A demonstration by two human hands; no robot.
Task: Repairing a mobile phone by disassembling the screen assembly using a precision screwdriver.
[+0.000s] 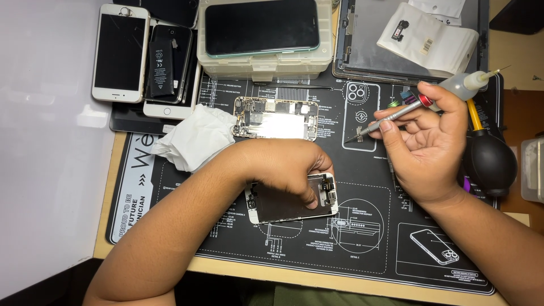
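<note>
the left hand (283, 170) lies palm-down across a detached phone screen panel (292, 201), fingers pressed together on it, pinning it flat to the black repair mat (362, 243) near the front edge of the tabletop (238, 266). the right hand (430, 147) is closed in a pen grip on a slim screwdriver (391, 116) with a red collar, its tip held just above the mat, to the right of the panel and apart from it.

the panel looks thin, light and brittle: glass on one face, with small connectors and a metal shield on the upturned back. it is best held by its long edges or pressed flat as here, never by the ribbon end at its right. the driver is stiff and light, and probably rolls if set down.

behind the left hand, mid-mat, lies an opened phone body (276, 118) with its innards exposed; a crumpled white tissue (195, 139) sits touching its left end. a black rubber air blower (490, 161) rests at the right edge, partly behind the right hand.

much of the panel is hidden under the left hand, so whether any screws remain cannot be told. whether the driver tip carries a screw is too small to make out. the tabletop's far corners are cut off.
</note>
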